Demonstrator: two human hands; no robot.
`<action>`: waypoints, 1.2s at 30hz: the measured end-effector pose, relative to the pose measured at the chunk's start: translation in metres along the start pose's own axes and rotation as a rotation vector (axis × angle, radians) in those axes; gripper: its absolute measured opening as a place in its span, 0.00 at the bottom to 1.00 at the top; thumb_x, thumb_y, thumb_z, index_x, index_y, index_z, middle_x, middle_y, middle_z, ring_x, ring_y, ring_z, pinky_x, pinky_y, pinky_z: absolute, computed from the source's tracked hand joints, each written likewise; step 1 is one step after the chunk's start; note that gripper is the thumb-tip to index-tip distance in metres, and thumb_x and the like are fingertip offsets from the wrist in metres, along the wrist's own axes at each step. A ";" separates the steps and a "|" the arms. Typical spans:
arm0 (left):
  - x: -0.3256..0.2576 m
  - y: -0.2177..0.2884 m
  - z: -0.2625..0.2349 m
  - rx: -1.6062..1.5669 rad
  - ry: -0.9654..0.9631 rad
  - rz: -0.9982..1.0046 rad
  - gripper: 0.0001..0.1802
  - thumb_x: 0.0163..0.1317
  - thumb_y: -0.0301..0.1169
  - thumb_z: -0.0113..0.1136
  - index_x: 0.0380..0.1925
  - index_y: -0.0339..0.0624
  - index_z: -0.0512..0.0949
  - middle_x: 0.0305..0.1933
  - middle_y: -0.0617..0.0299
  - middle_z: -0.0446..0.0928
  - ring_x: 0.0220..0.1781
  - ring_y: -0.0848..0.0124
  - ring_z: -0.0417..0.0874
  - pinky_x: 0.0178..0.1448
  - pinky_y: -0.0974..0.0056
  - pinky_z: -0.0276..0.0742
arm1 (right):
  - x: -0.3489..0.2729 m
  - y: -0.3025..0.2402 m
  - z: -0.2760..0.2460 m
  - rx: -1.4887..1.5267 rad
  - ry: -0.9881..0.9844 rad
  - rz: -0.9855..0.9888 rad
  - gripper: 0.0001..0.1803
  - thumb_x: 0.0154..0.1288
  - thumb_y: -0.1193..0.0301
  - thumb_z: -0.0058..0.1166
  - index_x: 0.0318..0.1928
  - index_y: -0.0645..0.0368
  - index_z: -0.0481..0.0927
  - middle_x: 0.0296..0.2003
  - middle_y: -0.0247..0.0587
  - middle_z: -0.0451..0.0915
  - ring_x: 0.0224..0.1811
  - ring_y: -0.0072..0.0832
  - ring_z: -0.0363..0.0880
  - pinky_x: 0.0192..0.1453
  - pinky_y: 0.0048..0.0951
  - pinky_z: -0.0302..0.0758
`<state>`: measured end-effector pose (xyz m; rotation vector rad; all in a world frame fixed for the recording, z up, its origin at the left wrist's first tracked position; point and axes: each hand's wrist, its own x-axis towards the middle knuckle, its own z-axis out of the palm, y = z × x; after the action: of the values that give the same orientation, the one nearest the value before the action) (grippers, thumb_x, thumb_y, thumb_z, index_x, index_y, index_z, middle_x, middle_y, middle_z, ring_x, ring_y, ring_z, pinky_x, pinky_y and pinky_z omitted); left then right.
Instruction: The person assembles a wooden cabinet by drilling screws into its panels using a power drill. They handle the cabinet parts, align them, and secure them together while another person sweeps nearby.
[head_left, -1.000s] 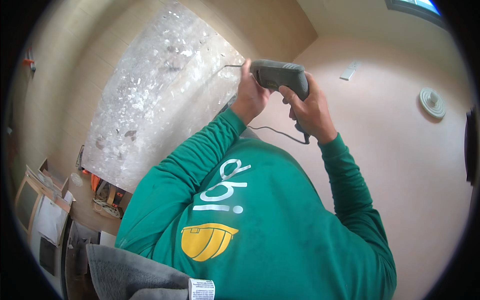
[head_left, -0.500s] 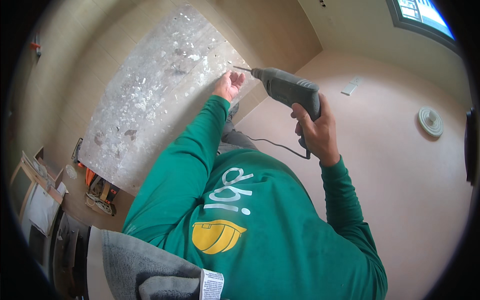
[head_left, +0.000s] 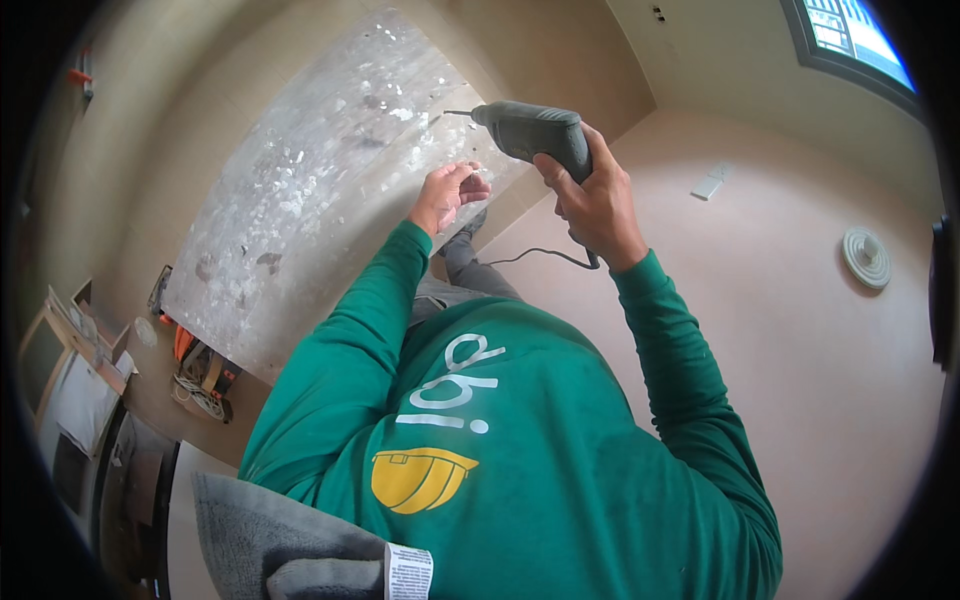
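Note:
My right hand (head_left: 597, 205) grips the handle of a dark grey corded power drill (head_left: 535, 130). Its thin bit points left, and the black cord (head_left: 560, 254) hangs from the handle down behind my body. Below the bit and apart from it is my left hand (head_left: 452, 196), palm partly turned up. The fingers there are curled in, with thumb and forefinger close together; what they hold, if anything, is too small to make out. Under both hands lies a long board (head_left: 250, 225), spattered with white paint or plaster.
A pinkish wall (head_left: 790, 340) at right carries a white switch plate (head_left: 712, 182) and a round pale fitting (head_left: 866, 258). The window (head_left: 850, 40) is at top right. Orange and black tools (head_left: 208, 375) lie on the floor at left, near a wooden frame (head_left: 45, 350).
The drill and my right hand have moved left and slightly up. My left hand has dropped a little and shifted left, so the bit is now farther from its fingers.

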<state>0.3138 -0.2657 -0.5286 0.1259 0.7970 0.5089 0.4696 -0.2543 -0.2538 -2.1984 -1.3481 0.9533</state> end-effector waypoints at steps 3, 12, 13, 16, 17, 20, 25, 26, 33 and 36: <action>-0.006 0.000 0.000 -0.004 0.010 0.027 0.12 0.75 0.36 0.56 0.45 0.37 0.75 0.37 0.56 0.80 0.43 0.59 0.87 0.53 0.56 0.87 | 0.003 0.001 0.004 -0.016 -0.008 0.026 0.36 0.67 0.56 0.68 0.66 0.66 0.72 0.44 0.62 0.86 0.47 0.50 0.89 0.52 0.43 0.83; -0.010 0.035 0.037 0.058 0.062 -0.017 0.31 0.73 0.63 0.48 0.39 0.44 0.76 0.22 0.71 0.64 0.19 0.77 0.64 0.27 0.70 0.63 | 0.004 -0.008 0.005 -0.043 -0.030 0.009 0.36 0.67 0.56 0.67 0.66 0.66 0.71 0.43 0.64 0.86 0.47 0.52 0.89 0.52 0.43 0.82; -0.017 0.048 0.052 0.034 0.053 -0.014 0.32 0.73 0.66 0.47 0.37 0.45 0.76 0.22 0.73 0.61 0.19 0.78 0.61 0.26 0.71 0.59 | 0.003 -0.009 0.005 -0.055 -0.032 0.011 0.36 0.68 0.56 0.67 0.66 0.66 0.71 0.43 0.65 0.86 0.47 0.53 0.89 0.52 0.43 0.82; -0.018 0.060 0.074 -0.019 0.009 0.037 0.34 0.71 0.70 0.47 0.33 0.49 0.74 0.22 0.75 0.58 0.18 0.80 0.56 0.25 0.71 0.54 | -0.001 -0.019 0.007 -0.094 -0.045 0.031 0.36 0.68 0.56 0.67 0.67 0.66 0.70 0.44 0.65 0.86 0.47 0.54 0.88 0.52 0.44 0.82; -0.015 0.062 0.076 -0.034 -0.010 0.059 0.34 0.71 0.71 0.47 0.32 0.51 0.73 0.22 0.75 0.57 0.18 0.80 0.55 0.25 0.71 0.54 | -0.001 -0.020 0.008 -0.097 -0.049 0.036 0.36 0.68 0.56 0.67 0.67 0.66 0.70 0.44 0.65 0.86 0.47 0.55 0.88 0.52 0.44 0.82; -0.007 0.064 0.083 -0.168 -0.054 0.066 0.28 0.73 0.66 0.48 0.31 0.55 0.72 0.22 0.74 0.60 0.19 0.80 0.57 0.25 0.71 0.55 | -0.002 -0.019 0.009 -0.081 -0.039 0.042 0.36 0.68 0.58 0.67 0.68 0.66 0.69 0.43 0.65 0.86 0.47 0.56 0.88 0.51 0.45 0.82; -0.001 0.064 0.094 -0.369 -0.083 0.077 0.23 0.78 0.57 0.46 0.31 0.54 0.72 0.23 0.71 0.67 0.19 0.78 0.61 0.24 0.69 0.55 | -0.003 -0.019 0.009 -0.070 -0.041 0.051 0.35 0.69 0.60 0.66 0.68 0.65 0.69 0.43 0.65 0.86 0.46 0.55 0.88 0.50 0.44 0.82; -0.001 0.065 0.099 -0.379 -0.074 0.078 0.23 0.79 0.56 0.46 0.31 0.54 0.72 0.23 0.71 0.67 0.19 0.78 0.61 0.24 0.69 0.55 | -0.004 -0.019 0.010 -0.075 -0.037 0.051 0.35 0.69 0.60 0.66 0.68 0.64 0.69 0.43 0.65 0.86 0.46 0.55 0.88 0.50 0.44 0.82; 0.002 0.063 0.097 -0.401 -0.007 0.051 0.23 0.79 0.56 0.44 0.33 0.54 0.73 0.24 0.70 0.70 0.19 0.78 0.62 0.23 0.70 0.56 | 0.002 -0.014 0.011 -0.090 -0.062 0.024 0.35 0.68 0.60 0.66 0.68 0.64 0.68 0.44 0.66 0.85 0.47 0.56 0.88 0.51 0.45 0.82; 0.003 0.068 0.099 -0.438 -0.066 0.070 0.25 0.79 0.58 0.40 0.34 0.54 0.74 0.24 0.71 0.70 0.18 0.78 0.62 0.23 0.70 0.55 | 0.009 -0.023 0.010 -0.121 -0.071 -0.022 0.35 0.68 0.59 0.66 0.67 0.66 0.68 0.44 0.68 0.85 0.48 0.59 0.87 0.52 0.47 0.82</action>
<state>0.3595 -0.1972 -0.4411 -0.2341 0.6026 0.7304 0.4507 -0.2356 -0.2493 -2.2522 -1.4959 0.9741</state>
